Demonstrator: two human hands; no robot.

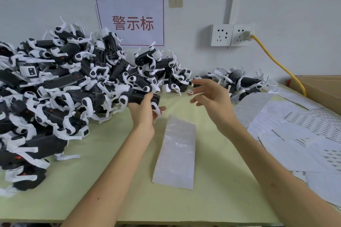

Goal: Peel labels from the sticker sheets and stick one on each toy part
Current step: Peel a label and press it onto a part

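Gripping a black-and-white toy part (137,96) at the near edge of the heap, the left hand (143,116) has its fingers curled round the black body; one white leg of the part hangs in front of the fingers. The right hand (212,101) is raised above the tabletop (110,162), fingers spread and relaxed, not closed on anything. A small white label (190,92) clings to one fingertip; its print is too small to read. The two hands are near each other but apart.

Between the forearms, a pale sticker sheet (175,153) lies flat on the yellow-green tabletop, its long side running away from the person.

Left: large pile of toy parts (46,88), black bodies with white legs, heaped up against the wall. Behind the right hand: smaller cluster of the same parts (243,81).

Right: loose sheets (295,134) overlapping one another, some printed with rows of small marks. Beyond them, the edge of a cardboard box (321,86).

Wall: red-bordered sign (131,22), two sockets (230,35), and a yellow cable (276,62) plugged into the right one and running down toward the box.
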